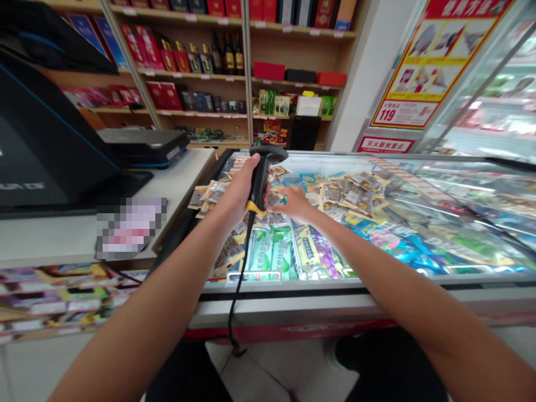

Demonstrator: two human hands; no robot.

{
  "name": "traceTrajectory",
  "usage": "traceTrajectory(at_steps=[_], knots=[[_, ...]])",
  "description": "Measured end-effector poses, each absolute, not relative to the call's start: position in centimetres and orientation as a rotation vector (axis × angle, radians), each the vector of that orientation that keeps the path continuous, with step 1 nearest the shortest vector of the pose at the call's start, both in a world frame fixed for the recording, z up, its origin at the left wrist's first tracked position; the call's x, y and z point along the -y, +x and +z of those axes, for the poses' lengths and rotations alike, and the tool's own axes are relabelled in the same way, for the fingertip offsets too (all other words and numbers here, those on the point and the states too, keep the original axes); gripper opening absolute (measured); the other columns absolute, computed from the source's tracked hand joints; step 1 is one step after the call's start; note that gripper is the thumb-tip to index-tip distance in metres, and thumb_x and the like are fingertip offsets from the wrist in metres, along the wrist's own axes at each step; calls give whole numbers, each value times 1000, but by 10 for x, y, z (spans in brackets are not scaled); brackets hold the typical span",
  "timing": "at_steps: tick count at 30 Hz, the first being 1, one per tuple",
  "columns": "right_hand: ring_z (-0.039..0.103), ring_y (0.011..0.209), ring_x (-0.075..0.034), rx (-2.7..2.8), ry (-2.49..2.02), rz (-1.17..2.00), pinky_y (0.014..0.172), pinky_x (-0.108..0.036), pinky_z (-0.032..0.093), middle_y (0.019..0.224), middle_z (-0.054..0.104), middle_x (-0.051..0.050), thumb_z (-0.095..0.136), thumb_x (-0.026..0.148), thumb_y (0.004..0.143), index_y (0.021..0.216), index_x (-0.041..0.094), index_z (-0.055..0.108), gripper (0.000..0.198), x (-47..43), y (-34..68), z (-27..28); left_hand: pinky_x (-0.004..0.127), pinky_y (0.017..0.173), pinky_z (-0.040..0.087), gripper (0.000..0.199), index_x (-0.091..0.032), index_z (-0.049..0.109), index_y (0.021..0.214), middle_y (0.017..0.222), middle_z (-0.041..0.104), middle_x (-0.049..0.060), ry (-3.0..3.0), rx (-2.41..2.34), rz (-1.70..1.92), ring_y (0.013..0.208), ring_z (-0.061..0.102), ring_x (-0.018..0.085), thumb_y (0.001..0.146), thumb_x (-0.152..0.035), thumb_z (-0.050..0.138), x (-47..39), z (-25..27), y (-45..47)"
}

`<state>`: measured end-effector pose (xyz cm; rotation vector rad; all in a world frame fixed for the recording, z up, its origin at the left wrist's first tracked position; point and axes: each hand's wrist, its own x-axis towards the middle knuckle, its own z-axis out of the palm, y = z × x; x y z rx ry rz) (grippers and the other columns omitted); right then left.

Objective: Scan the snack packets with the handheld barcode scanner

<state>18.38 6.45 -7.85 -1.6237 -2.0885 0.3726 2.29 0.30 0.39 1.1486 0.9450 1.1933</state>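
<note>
The left hand (247,183) had its grip clamped around the handle of a black plastic handheld scanner with a yellow lower end (260,177). The scanner was positioned above the left part of a white chest freezer with a glass top (335,303), head toward the far edge. A thin black cable (240,282) ran from the handle down across the near edge. The right hand (296,202) was just beside the scanner, its grip apart; contact with the packets could not be determined. Flat brown-and-tan plastic packets (352,191) were piled right of this hand. Green-and-white plastic packets (270,251) lay near the freezer's near edge. A white desk (195,173) adjoined its left edge.
</note>
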Motion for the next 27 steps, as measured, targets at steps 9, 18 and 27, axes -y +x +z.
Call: traceTrajectory(at_steps=[9, 18, 27], knots=[[64, 62, -14, 1365, -1358, 955, 56, -24, 50, 68, 61, 4, 69, 31, 87, 86, 23, 55, 17, -81, 231, -60, 21, 36, 38, 53, -16, 65, 97, 52, 58, 0, 1203, -1015, 1101, 35, 50, 12, 96, -64, 44, -2, 1, 26], [60, 62, -15, 1359, -1308, 747, 54, -26, 50, 71, 63, 2, 68, 32, 82, 89, 22, 60, 14, -91, 249, -52, 21, 36, 39, 51, -16, 66, 97, 52, 58, 0, 1226, -1012, 1049, 35, 49, 12, 95, -63, 44, 0, -1, 30], [58, 59, -15, 1388, -1297, 692, 57, -27, 49, 73, 66, 1, 69, 32, 82, 89, 21, 62, 15, -92, 253, -50, 22, 35, 36, 53, -17, 64, 89, 51, 58, 1, 1219, -1025, 1044, 34, 48, 12, 94, -65, 45, -1, -2, 31]])
